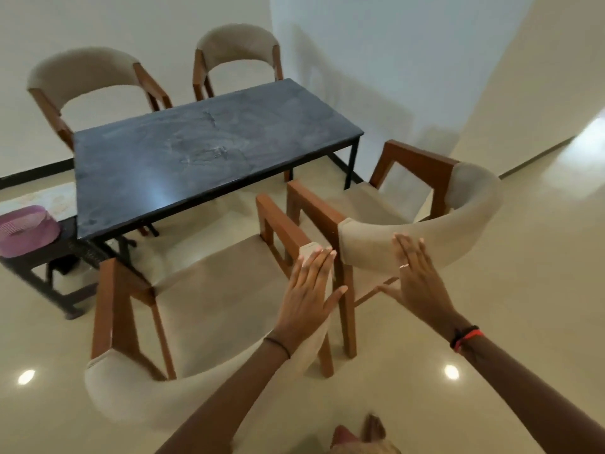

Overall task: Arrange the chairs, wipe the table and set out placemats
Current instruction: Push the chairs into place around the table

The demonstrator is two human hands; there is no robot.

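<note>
A dark grey rectangular table [209,149] stands in the middle, smeared and bare. Two wood-framed chairs with beige padding stand on my side of it, pulled back: one near left [203,299], one near right [425,224]. My left hand [311,290] is flat and open over the right end of the left chair's curved backrest. My right hand [415,276] is flat and open against the right chair's backrest. Two more chairs stand at the far side, far left [85,73] and far right [235,44].
A low dark side table [42,260] at the left holds a pink-purple basket-like object [26,229] and a pale patterned mat [42,199]. White walls close the back and the right corner. Glossy beige floor stretches to the right. My feet [366,434] show at the bottom.
</note>
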